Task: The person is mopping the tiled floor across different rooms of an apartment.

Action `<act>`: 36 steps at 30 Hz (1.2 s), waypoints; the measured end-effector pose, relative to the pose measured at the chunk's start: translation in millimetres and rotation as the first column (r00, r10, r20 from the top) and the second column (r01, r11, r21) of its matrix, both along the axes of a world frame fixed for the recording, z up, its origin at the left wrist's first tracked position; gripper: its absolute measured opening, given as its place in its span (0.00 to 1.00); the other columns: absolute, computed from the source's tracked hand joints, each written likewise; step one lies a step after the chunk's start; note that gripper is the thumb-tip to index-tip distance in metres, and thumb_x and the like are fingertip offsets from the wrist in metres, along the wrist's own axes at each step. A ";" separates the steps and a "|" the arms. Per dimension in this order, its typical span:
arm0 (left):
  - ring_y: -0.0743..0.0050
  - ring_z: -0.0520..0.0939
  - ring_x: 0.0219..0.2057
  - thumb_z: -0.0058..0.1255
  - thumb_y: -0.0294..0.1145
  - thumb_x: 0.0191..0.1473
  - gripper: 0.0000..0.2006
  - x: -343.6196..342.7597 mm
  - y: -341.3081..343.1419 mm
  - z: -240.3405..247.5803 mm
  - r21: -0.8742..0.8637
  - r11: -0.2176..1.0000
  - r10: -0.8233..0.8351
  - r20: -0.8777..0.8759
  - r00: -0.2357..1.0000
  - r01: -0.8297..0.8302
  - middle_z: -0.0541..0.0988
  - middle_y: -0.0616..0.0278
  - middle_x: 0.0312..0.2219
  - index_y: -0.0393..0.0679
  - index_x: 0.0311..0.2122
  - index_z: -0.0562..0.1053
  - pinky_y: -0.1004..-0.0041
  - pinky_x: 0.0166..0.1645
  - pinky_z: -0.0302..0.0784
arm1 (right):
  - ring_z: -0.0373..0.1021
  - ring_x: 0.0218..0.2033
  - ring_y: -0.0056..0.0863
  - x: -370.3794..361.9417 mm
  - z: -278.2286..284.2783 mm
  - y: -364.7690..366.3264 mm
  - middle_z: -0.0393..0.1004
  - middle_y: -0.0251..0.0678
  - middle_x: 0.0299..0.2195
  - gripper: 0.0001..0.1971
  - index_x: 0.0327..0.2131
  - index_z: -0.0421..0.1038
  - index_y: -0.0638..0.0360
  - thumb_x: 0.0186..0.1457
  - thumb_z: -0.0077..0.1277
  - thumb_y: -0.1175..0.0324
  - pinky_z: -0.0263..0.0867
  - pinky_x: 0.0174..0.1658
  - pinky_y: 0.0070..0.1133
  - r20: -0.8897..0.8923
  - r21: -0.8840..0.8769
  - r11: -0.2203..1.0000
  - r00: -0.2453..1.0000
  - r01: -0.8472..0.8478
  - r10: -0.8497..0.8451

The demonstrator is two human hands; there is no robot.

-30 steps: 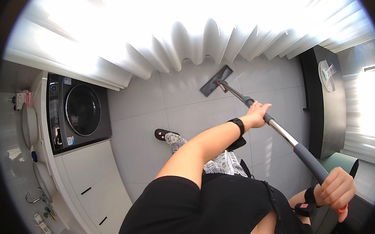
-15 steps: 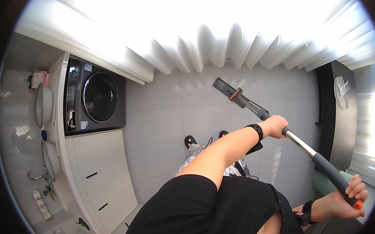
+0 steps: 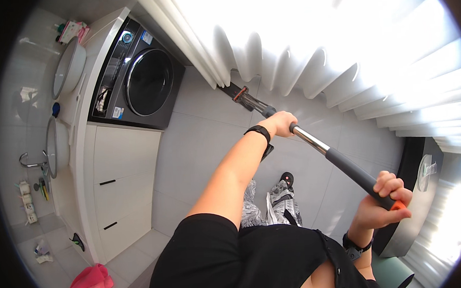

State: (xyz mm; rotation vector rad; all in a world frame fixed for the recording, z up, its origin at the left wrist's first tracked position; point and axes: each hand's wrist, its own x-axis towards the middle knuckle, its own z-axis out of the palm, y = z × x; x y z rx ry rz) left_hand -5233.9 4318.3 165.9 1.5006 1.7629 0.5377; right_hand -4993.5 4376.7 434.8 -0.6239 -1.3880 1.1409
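Note:
A flat mop [image 3: 312,140] slants across the grey tiled floor, its handle rising toward me on the right. My left hand [image 3: 280,124] is closed round the lower part of the pole, just above a grey collar. Around the grey grip, close to its orange end, wrap the fingers of my right hand [image 3: 384,202]. The dark mop head [image 3: 240,95] rests on the floor at the curtain's hem, and its far tip is partly hidden there. Both wrists wear black bands.
White curtains [image 3: 310,70] hang along the far side. On the left stand a dark washing machine [image 3: 148,81], a white drawer cabinet [image 3: 122,182] and two basins [image 3: 70,68]. A pink cloth [image 3: 91,287] lies lower left. A dark cabinet [image 3: 410,196] stands right.
The mop head has slid left across the floor to the curtain's hem, both hands moving with the pole. My view has turned, and one foot has gone out of sight.

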 end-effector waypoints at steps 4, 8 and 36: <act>0.50 0.75 0.29 0.58 0.35 0.36 0.09 -62.5 -41.4 -4.5 0.015 0.978 0.209 -0.014 0.978 -0.209 0.75 0.55 0.21 0.45 0.20 0.69 0.62 0.32 0.70 | 0.58 0.15 0.22 -64.7 -5.0 -10.7 0.60 0.31 0.15 0.30 0.24 0.54 0.54 0.58 0.23 0.35 0.53 0.25 0.22 -0.030 0.000 0.955 0.955 -0.296 0.296; 0.51 0.74 0.28 0.57 0.29 0.35 0.08 -80.8 -87.7 4.0 0.159 0.888 0.432 0.029 0.902 -0.431 0.73 0.55 0.19 0.44 0.20 0.68 0.63 0.33 0.70 | 0.57 0.13 0.23 -114.6 19.1 -26.7 0.60 0.32 0.13 0.29 0.22 0.54 0.55 0.59 0.25 0.38 0.52 0.24 0.23 -0.075 0.005 0.857 0.854 -0.515 0.514; 0.40 0.64 0.48 0.66 0.40 0.39 0.45 89.0 -297.1 -6.7 -0.285 0.186 0.972 -0.085 0.218 -0.940 0.56 0.33 0.48 0.46 0.60 0.51 0.57 0.54 0.61 | 0.54 0.15 0.22 -79.8 -20.6 -65.1 0.58 0.31 0.12 0.25 0.13 0.57 0.59 0.47 0.49 0.49 0.49 0.20 0.20 -0.552 -0.301 0.044 0.211 -0.953 0.807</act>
